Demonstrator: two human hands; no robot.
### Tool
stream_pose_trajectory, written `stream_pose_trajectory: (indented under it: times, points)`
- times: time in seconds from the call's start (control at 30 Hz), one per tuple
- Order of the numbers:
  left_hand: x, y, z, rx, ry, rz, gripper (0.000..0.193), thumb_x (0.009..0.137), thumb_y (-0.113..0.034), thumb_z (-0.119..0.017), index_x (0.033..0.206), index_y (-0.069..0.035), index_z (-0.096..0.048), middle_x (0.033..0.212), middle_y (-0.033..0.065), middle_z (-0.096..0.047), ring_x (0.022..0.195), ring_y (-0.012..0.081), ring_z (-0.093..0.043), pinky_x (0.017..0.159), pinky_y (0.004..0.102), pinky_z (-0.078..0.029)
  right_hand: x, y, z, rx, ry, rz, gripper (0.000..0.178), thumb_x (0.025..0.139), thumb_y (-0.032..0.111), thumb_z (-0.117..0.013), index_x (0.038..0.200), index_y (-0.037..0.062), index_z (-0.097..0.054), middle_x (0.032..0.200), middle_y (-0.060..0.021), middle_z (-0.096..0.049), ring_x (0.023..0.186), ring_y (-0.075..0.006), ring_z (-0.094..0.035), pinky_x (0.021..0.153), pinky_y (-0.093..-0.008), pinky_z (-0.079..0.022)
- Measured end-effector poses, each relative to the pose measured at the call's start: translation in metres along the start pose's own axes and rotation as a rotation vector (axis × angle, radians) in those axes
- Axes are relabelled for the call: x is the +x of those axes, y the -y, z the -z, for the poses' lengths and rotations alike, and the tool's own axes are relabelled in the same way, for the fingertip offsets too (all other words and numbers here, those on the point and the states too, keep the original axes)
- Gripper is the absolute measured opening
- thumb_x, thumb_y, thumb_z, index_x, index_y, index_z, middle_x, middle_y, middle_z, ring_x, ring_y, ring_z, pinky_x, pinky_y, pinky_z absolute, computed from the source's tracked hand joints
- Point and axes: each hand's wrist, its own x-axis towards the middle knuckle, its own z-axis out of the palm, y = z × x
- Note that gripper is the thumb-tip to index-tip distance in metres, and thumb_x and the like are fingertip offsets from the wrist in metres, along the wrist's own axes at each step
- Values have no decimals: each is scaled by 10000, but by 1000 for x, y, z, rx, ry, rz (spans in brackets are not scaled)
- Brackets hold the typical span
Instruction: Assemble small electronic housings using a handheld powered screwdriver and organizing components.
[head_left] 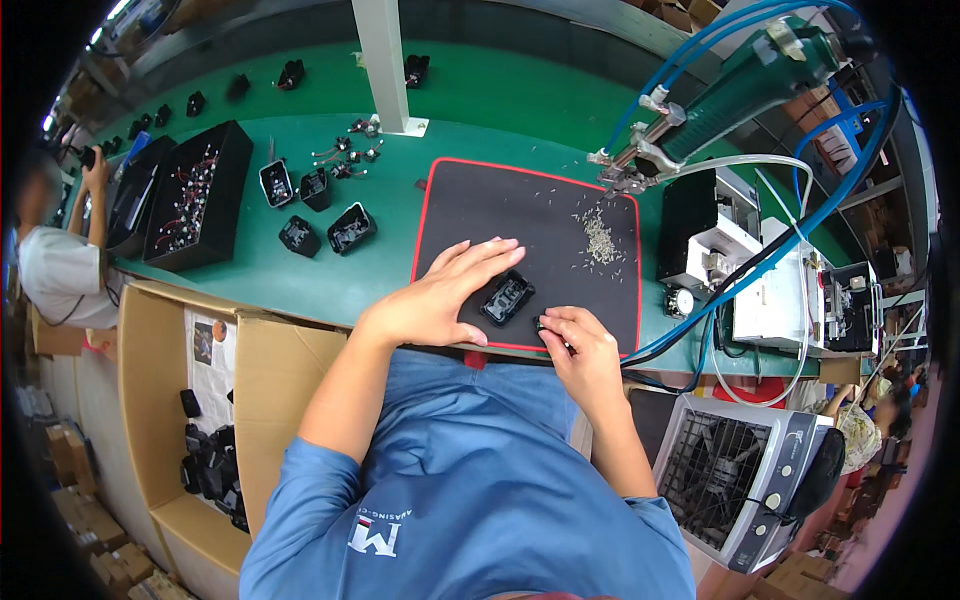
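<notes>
A black plastic housing (507, 297), its inner side facing up, lies on a dark mat (480, 220) with a red edge. Just left of it my left hand (440, 295) rests over the mat with fingers stretched out and holds nothing. To the housing's right, near the mat's front edge, my right hand (582, 350) is closed in a pinch. Part of a small dark piece with a hint of green (540, 323) shows at its fingertips; its kind is not clear. Further back on the mat lies a loose pile of small silvery screws (600, 243).
A green power driver (750, 100) with blue hoses hangs at the upper right. Black housings (352, 228) and small wired parts (350, 155) lie left of the mat, beside a black box (200, 195). White machines (710, 240) stand right; an open carton (180, 400) stands lower left. Another person (65, 260) works far left.
</notes>
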Motion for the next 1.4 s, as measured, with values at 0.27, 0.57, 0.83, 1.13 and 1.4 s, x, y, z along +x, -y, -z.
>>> stream_pose_trajectory:
  times: [0.27,0.57,0.83,1.13,1.4]
  points:
    - [18,7,-42,92,-106,-71,904,691,-207,-911,1499,-86,-524,1371,114,-559,1281,303,-554,1113,469,-356,4,16,-1,-13,-141,25,149,829,-37,-774,973,-9,-744,1028,-148,-737,914,-311,-734,768,-384,-609]
    - [19,6,-48,163,-215,-85,842,681,-203,-894,1453,-101,-575,1305,89,-590,1180,247,-587,963,403,-365,15,25,-21,-134,-190,191,194,761,-58,-789,934,-12,-713,1019,-127,-709,906,-306,-694,774,-399,-583]
    - [18,5,-49,204,-258,-97,846,664,-214,-913,1438,-106,-589,1288,74,-600,1128,229,-599,932,394,-362,21,37,-13,-215,-85,146,160,780,-38,-774,916,-18,-692,1021,-131,-675,862,-322,-656,768,-413,-562]
    - [18,6,-50,189,-267,-104,850,656,-222,-916,1431,-101,-588,1274,71,-600,1126,234,-596,914,392,-366,22,34,-13,-160,-85,119,142,798,-29,-763,916,-17,-684,1019,-136,-664,885,-329,-664,777,-432,-563]
    - [19,5,-49,201,-262,-113,872,640,-218,-933,1432,-105,-585,1265,65,-594,1122,232,-599,928,405,-369,27,37,-14,-262,5,124,110,832,20,-744,922,-8,-686,993,-120,-635,890,-320,-632,780,-440,-550]
